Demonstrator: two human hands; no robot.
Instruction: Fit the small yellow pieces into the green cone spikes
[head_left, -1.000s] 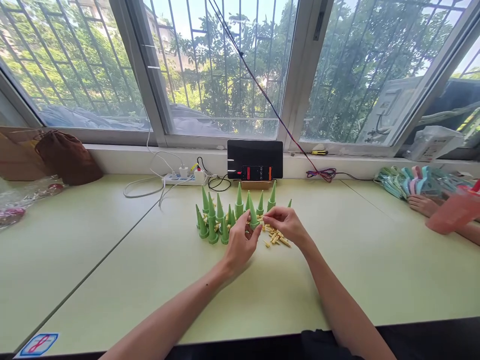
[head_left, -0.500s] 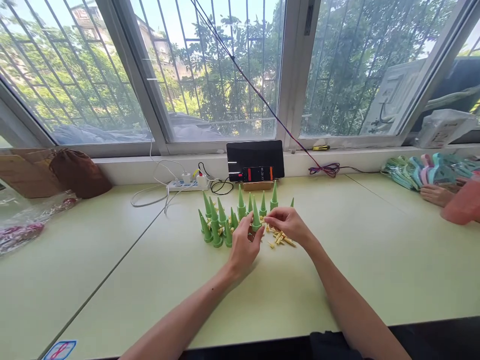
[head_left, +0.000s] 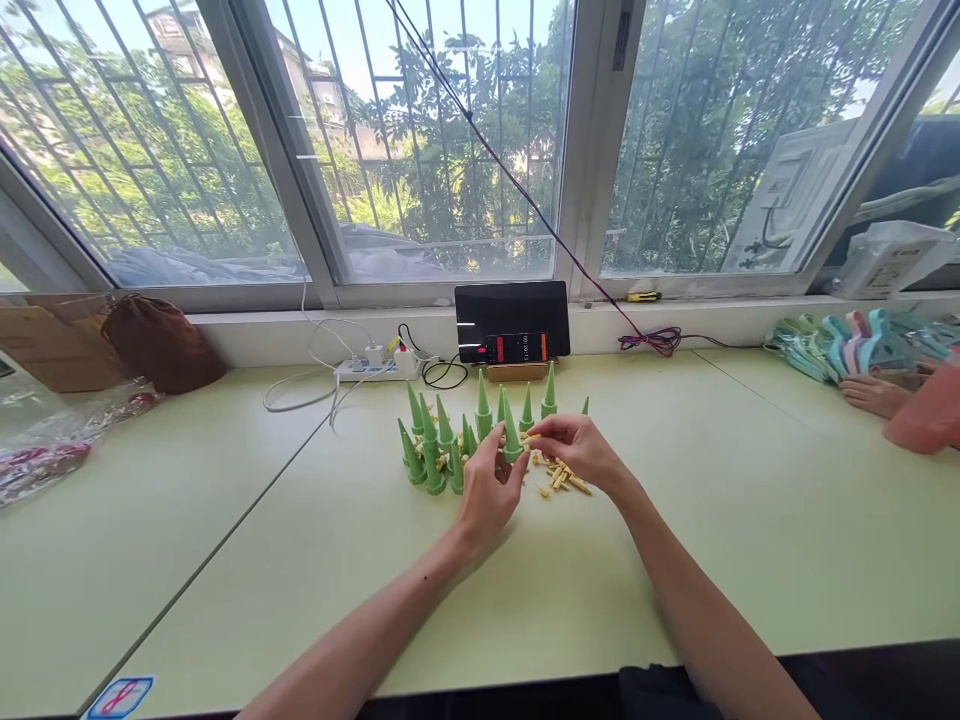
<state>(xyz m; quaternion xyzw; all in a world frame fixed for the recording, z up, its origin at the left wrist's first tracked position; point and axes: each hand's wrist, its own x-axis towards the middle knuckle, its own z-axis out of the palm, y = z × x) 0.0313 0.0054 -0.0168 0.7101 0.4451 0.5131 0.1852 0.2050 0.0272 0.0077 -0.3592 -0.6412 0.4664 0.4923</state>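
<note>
My left hand is closed around the base of an upright green cone. Beside that base, my right hand pinches a small yellowish peg-like piece, partly hidden by the fingertips. Several more green cones stand in a group left of and behind my hands, some seemingly stacked. Loose yellowish pieces lie in a small pile below my right hand, and others show among the cones.
Behind the cones, a phone leans against a dark tablet. A power strip with cables sits to their left. At far right, another person's hand is by bagged pastel items. A brown bag stands at left.
My right hand's small yellowish piece now shows more clearly beside the cone's base. The cone in my left hand has tilted or shifted very slightly left. Otherwise both hands keep nearly the same place.
</note>
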